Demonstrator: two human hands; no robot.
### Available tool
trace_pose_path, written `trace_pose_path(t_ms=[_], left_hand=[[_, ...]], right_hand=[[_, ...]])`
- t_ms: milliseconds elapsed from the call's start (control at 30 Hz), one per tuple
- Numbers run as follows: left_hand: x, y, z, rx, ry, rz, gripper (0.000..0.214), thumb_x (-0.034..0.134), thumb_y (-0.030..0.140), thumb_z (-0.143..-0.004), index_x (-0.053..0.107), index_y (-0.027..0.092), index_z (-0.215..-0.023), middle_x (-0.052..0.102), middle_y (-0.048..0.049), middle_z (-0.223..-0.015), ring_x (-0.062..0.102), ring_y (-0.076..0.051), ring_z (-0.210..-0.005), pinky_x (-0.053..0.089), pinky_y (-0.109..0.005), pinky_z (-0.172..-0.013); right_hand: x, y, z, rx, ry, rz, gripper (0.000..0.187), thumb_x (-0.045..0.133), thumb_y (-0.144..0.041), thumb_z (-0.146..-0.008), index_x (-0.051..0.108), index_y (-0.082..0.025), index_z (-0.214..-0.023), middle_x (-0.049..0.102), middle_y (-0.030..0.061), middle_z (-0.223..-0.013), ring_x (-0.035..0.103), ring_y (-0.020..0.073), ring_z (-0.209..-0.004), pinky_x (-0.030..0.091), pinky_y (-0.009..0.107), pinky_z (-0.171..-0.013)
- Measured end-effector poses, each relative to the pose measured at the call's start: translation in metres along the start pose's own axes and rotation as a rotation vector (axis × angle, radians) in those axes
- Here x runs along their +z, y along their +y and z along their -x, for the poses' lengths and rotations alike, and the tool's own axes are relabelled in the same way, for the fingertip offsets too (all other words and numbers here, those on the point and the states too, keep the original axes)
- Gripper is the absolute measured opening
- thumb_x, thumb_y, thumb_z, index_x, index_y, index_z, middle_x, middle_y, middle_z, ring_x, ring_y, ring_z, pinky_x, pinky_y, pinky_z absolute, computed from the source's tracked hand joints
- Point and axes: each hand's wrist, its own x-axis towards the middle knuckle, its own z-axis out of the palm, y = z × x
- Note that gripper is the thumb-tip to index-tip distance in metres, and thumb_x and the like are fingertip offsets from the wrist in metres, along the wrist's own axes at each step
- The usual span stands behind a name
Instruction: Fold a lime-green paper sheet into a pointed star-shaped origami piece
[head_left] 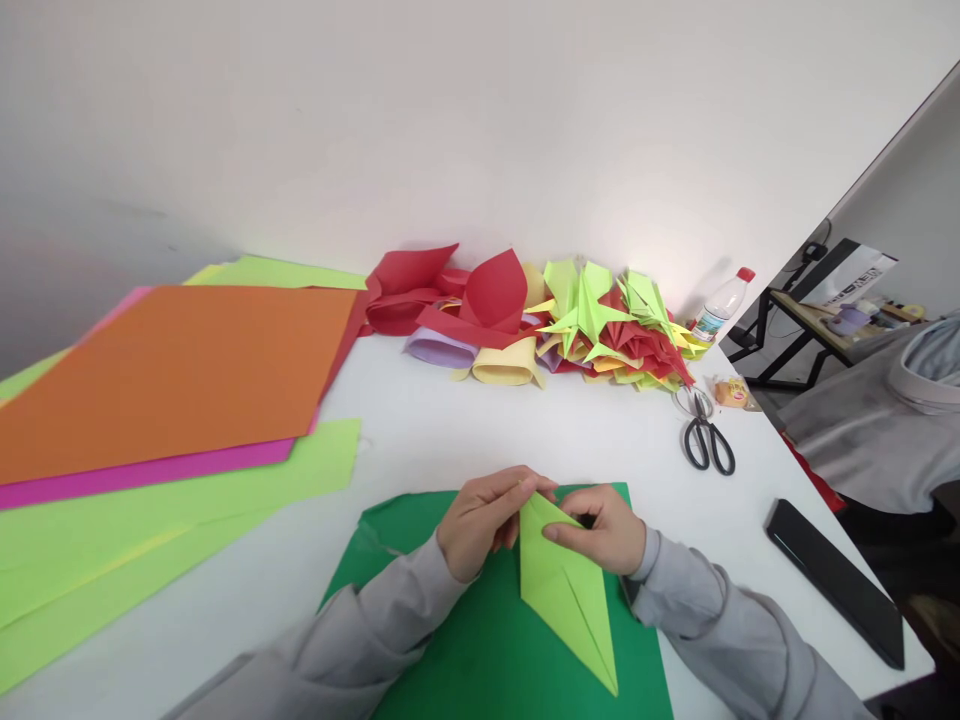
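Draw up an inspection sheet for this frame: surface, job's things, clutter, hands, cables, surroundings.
Surface: white tabletop, smooth; large green paper sheet under the hands.
Job's things: folded lime-green pointed paper piece, long tip toward the wearer.
Clutter: orange paper sheet topping a stack; pile of folded lime, red and yellow paper pieces; black-handled metal scissors; clear red-capped plastic bottle; flat black oblong object.
Hands: left hand and right hand hold the piece's upper end with their fingers.
Cables: nothing seen at the hands.
Surroundings: plain pale wall; grey-clothed person at right.
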Motion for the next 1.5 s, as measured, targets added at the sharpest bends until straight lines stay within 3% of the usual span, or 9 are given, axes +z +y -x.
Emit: trace_pose_path(t_ms=[300,567,767,833,933,1000,1100,1300,1500], left_hand=[[-0.004,-0.004,0.0,0.049,0.001,0.114,0.044,0.058,0.057,-0.077,0.073,0.016,-0.087,0.068,-0.0058,-0.086,0.043,-0.005,-0.039,0.029,-0.021,-0.036],[-0.005,-0.001,-0.001,0.058,0.229,0.169,0.037,0.06,0.051,-0.077,0.074,0.018,-0.083,0.069,-0.0044,-0.082,0.038,-0.004,-0.036,0.027,-0.021,-0.032],[-0.009,0.0,-0.006,0.058,0.388,0.081,0.04,0.059,0.05,-0.078,0.071,0.013,-0.084,0.053,0.0019,-0.049,0.036,-0.007,-0.034,0.025,-0.02,-0.03],[-0.013,-0.001,-0.006,0.124,0.466,-0.058,0.036,0.058,0.047,-0.081,0.069,0.014,-0.091,0.054,0.0022,-0.053,0.038,-0.008,-0.037,0.03,-0.021,-0.032],[-0.018,-0.002,-0.004,0.45,0.611,-0.46,0.027,0.058,0.032,-0.084,0.063,0.018,-0.106,0.064,-0.0057,-0.092,0.049,-0.01,-0.052,0.044,-0.024,-0.045],[-0.017,-0.002,-0.001,0.736,0.522,-0.718,0.023,0.055,0.019,-0.086,0.061,0.018,-0.107,0.062,-0.0082,-0.098,0.056,-0.014,-0.069,0.051,-0.029,-0.061],[-0.01,-0.008,0.002,1.004,0.152,-0.884,0.025,0.047,0.007,-0.087,0.059,0.016,-0.107,0.064,-0.0092,-0.093,0.058,-0.019,-0.087,0.053,-0.034,-0.075],[-0.001,-0.029,-0.001,0.903,-0.069,-1.065,0.019,0.041,0.011,-0.09,0.059,0.015,-0.091,0.064,-0.0095,-0.089,0.056,-0.021,-0.083,0.051,-0.036,-0.074],[-0.003,-0.035,-0.002,0.93,-0.021,-1.149,0.016,0.047,0.012,-0.087,0.062,0.016,-0.08,0.065,-0.0093,-0.09,0.056,-0.022,-0.085,0.049,-0.038,-0.072]], right_hand=[[-0.001,-0.005,-0.001,0.04,0.006,-0.024,0.045,0.061,-0.053,-0.078,0.045,-0.018,-0.053,0.026,-0.0075,-0.048,0.023,0.0067,-0.047,0.018,0.024,-0.044],[0.0,-0.006,-0.001,0.133,0.015,-0.067,0.058,0.047,-0.07,-0.081,0.042,-0.018,-0.054,0.031,-0.0057,-0.05,0.028,0.0072,-0.049,0.022,0.022,-0.044],[0.002,-0.002,-0.003,0.076,0.209,-0.112,0.048,0.05,-0.061,-0.084,0.065,-0.016,-0.092,0.045,-0.0042,-0.057,0.038,0.0101,-0.052,0.031,0.023,-0.05],[0.002,0.001,-0.003,0.085,0.248,-0.124,0.046,0.053,-0.055,-0.085,0.061,-0.016,-0.107,0.036,-0.0087,-0.049,0.029,0.0089,-0.046,0.024,0.022,-0.046],[-0.001,0.002,-0.003,0.086,0.258,-0.09,0.044,0.054,-0.047,-0.085,0.054,-0.015,-0.116,0.027,-0.0125,-0.046,0.022,0.008,-0.043,0.02,0.021,-0.044],[-0.003,0.0,-0.002,0.08,0.226,-0.058,0.043,0.053,-0.044,-0.086,0.051,-0.015,-0.118,0.027,-0.0133,-0.046,0.023,0.0077,-0.042,0.021,0.02,-0.044],[-0.006,-0.004,-0.001,0.044,0.115,0.033,0.043,0.052,-0.039,-0.088,0.048,-0.015,-0.124,0.027,-0.0138,-0.045,0.025,0.0076,-0.04,0.023,0.019,-0.044],[-0.014,-0.004,0.004,-0.063,0.048,0.352,0.039,0.05,-0.032,-0.091,0.049,-0.017,-0.127,0.041,-0.0097,-0.049,0.038,0.0097,-0.045,0.033,0.021,-0.05],[-0.035,-0.003,0.009,-0.103,-0.11,0.273,0.027,0.047,-0.025,-0.09,0.065,-0.016,-0.108,0.055,-0.0023,-0.06,0.041,0.0086,-0.045,0.036,0.019,-0.045]])
